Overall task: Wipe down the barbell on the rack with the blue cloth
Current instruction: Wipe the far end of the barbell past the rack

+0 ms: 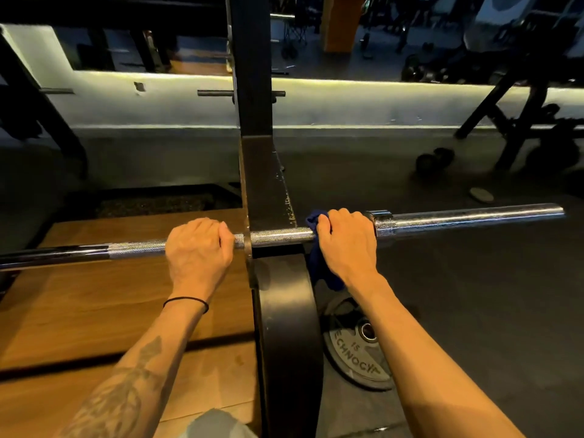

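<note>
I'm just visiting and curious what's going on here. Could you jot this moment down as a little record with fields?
place: gym, at a rack
bar: rests across the rack, no plates on its right sleeve
left hand: grips the bare bar left of the upright
right hand: grips the bar through the cloth, right of the upright, beside the collar
cloth: blue, one end hangs below the bar
floor: a plate lies flat under the right arm

Weight plate (357,358) and dumbbell (434,161) on floor.
</note>
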